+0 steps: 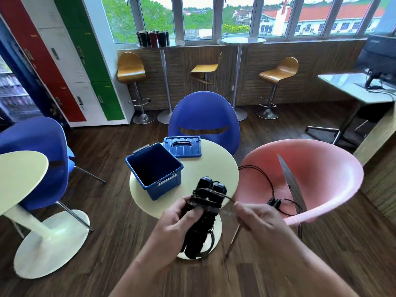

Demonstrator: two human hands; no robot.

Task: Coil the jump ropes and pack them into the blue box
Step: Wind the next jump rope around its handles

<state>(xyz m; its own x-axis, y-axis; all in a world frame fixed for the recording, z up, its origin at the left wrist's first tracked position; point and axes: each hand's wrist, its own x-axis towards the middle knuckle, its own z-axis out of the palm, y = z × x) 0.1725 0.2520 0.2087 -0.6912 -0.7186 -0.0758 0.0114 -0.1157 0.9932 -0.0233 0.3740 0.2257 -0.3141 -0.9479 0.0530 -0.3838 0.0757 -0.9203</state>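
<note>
My left hand (179, 219) grips the two black handles of a jump rope (211, 189), held side by side above the near edge of the round table (214, 168). Thin cord is wound around the handles. My right hand (257, 217) pinches the free end of that cord just to the right of the handles. The open blue box (154, 170) stands on the table's left part with nothing visible inside. Its blue lid (182, 146) lies flat behind it. A second black jump rope (274, 203) lies loose on the pink chair (310, 179), its cord trailing over the seat.
A blue chair (203, 116) stands behind the table and another blue chair (36, 159) at the left beside a second pale table (21, 174). Bar stools, lockers and a desk with a monitor line the room's edges. The floor is dark wood.
</note>
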